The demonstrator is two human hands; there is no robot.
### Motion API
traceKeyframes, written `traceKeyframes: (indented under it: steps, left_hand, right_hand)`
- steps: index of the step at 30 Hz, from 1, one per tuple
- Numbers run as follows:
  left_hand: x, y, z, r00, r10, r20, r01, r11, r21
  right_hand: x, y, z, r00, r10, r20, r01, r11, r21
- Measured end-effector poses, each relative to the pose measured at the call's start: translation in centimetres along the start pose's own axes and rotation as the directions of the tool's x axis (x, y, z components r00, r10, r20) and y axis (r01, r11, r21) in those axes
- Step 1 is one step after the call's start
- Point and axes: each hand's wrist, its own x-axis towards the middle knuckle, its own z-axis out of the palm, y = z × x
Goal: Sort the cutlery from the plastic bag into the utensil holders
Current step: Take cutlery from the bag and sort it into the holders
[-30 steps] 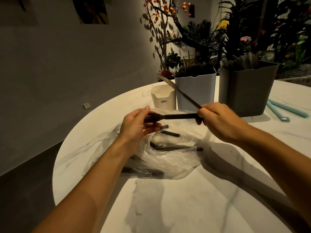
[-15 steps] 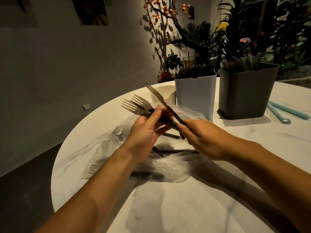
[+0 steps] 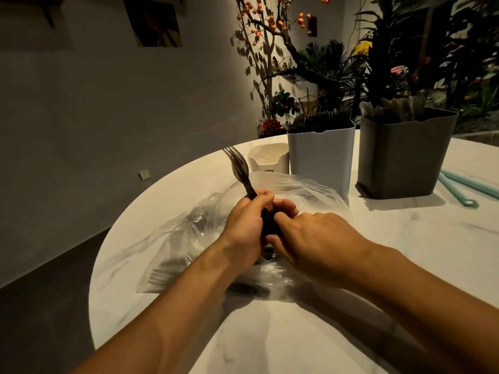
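Note:
My left hand [image 3: 247, 225] grips the dark handles of a bundle of forks [image 3: 239, 167], tines pointing up and away. My right hand [image 3: 313, 244] pinches the lower end of the same handles, its fingers curled around them. Both hands hover over a clear plastic bag [image 3: 305, 190] that lies crumpled on the round white table [image 3: 405, 265], with more dark cutlery [image 3: 167, 273] visible inside. Behind the bag stand three holders: a small white one [image 3: 267, 160], a taller white one [image 3: 322, 155] with forks in it, and a grey one [image 3: 405, 155] holding pale utensils.
Pale blue straws [image 3: 459, 187] lie on the table to the right of the grey holder. Potted plants and a branch with orange berries [image 3: 272, 22] stand beyond the table's far edge. The table's left edge drops to a dark floor [image 3: 40, 306].
The right hand carried a knife down to the left hand's forks. The bundle swung upright, and now only fork tines show above the hands.

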Motion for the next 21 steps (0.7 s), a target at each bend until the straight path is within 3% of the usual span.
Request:
traceKeyframes:
  steps: [4, 9, 11, 13, 18, 21]
  left_hand:
    - [0.2, -0.1, -0.1, 1.000, 0.012, -0.028, -0.014, 0.998, -0.068]
    - [0.3, -0.2, -0.3, 0.994, 0.077, -0.079, -0.071, 0.995, 0.076]
    - [0.2, -0.3, -0.4, 0.993, 0.089, -0.081, -0.077, 0.987, 0.139]
    - [0.1, -0.5, 0.0, 0.997, 0.069, -0.042, -0.060, 0.982, 0.178]
    - [-0.4, -0.8, 1.7, 0.998, 0.041, -0.057, -0.018, 0.935, 0.354]
    - [-0.7, -0.7, 1.9, 1.000, 0.020, 0.015, -0.024, 0.965, 0.259]
  right_hand:
    - [-0.1, 0.3, -0.4, 0.999, 0.017, -0.034, -0.015, 0.999, 0.052]
    - [-0.2, 1.5, -1.6, 0.973, 0.098, -0.209, -0.074, 0.990, 0.119]
    - [-0.1, 2.0, -1.8, 0.930, 0.196, -0.311, -0.111, 0.956, 0.270]
    - [0.2, 2.1, -2.0, 0.890, 0.282, -0.360, -0.099, 0.887, 0.451]
    - [1.6, 1.4, -2.6, 0.916, 0.304, -0.263, -0.018, 0.685, 0.728]
    - [1.8, 1.7, -3.6, 0.903, 0.355, -0.240, 0.019, 0.526, 0.850]
